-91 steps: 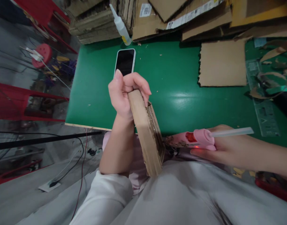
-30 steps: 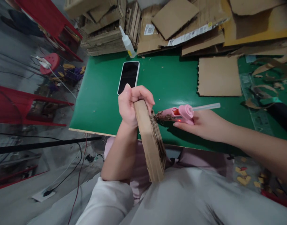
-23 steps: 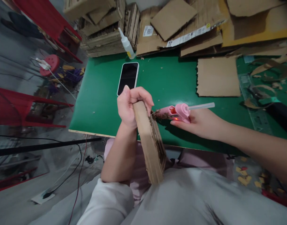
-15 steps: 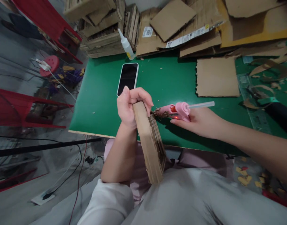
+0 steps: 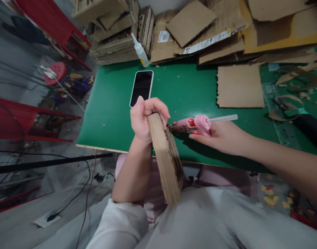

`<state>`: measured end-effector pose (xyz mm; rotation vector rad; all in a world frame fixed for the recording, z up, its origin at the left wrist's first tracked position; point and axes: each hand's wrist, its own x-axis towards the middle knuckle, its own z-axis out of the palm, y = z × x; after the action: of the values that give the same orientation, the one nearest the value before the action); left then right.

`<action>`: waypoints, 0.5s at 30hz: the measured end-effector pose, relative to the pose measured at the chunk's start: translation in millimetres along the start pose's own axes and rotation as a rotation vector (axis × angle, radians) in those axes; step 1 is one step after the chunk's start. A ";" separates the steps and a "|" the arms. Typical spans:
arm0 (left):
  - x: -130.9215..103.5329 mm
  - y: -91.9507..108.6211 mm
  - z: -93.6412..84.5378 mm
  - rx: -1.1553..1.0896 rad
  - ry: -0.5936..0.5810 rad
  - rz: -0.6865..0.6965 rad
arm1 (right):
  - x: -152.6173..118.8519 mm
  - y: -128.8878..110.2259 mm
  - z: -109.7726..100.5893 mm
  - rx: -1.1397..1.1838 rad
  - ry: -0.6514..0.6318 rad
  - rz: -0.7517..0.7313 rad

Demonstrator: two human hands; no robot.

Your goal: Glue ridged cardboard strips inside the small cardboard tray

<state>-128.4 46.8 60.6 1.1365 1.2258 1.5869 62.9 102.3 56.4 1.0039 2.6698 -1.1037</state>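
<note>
A layered cardboard piece (image 5: 164, 159) stands on edge near my body, its far end in the curled fingers of my left hand (image 5: 145, 119). My right hand (image 5: 224, 136) is wrapped round a pink glue gun (image 5: 202, 125) with a clear glue stick poking out of its back and a small red light lit. The gun's nozzle, covered in brownish residue, is at the right side of the cardboard piece, close to my left fingertips. Whether the tip touches the cardboard I cannot tell.
Beyond my left hand lies a phone (image 5: 141, 88) on the green table (image 5: 106, 103). A glue bottle (image 5: 141, 52) stands by stacked cardboard (image 5: 114, 45). To the right are a cardboard square (image 5: 240, 86), a ruler (image 5: 280, 117) and scraps.
</note>
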 end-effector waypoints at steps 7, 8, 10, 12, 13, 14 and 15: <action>-0.4 -0.2 0.2 -0.039 -0.014 0.016 | -6.0 0.4 1.3 -0.076 -0.057 0.044; -0.2 -0.4 0.3 -0.035 -0.011 0.012 | -7.6 0.9 2.2 -0.086 -0.060 0.044; 0.2 -0.6 0.4 -0.026 -0.003 0.005 | -11.3 1.6 3.7 -0.088 -0.069 0.023; 0.4 -0.6 0.0 -0.027 -0.001 0.005 | -16.4 1.5 4.2 -0.086 -0.085 -0.021; 0.4 -0.6 -0.3 -0.032 -0.003 0.008 | -19.6 1.3 4.0 -0.090 -0.096 -0.045; 0.3 -0.5 -0.8 -0.039 -0.007 0.010 | -23.4 1.1 3.3 -0.096 -0.108 -0.061; 0.1 -0.4 -1.3 -0.047 -0.007 0.010 | -27.6 0.9 2.3 -0.100 -0.118 -0.065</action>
<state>-129.6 46.6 60.1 1.1193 1.1733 1.6100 84.6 86.3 62.7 0.8145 2.6506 -0.9954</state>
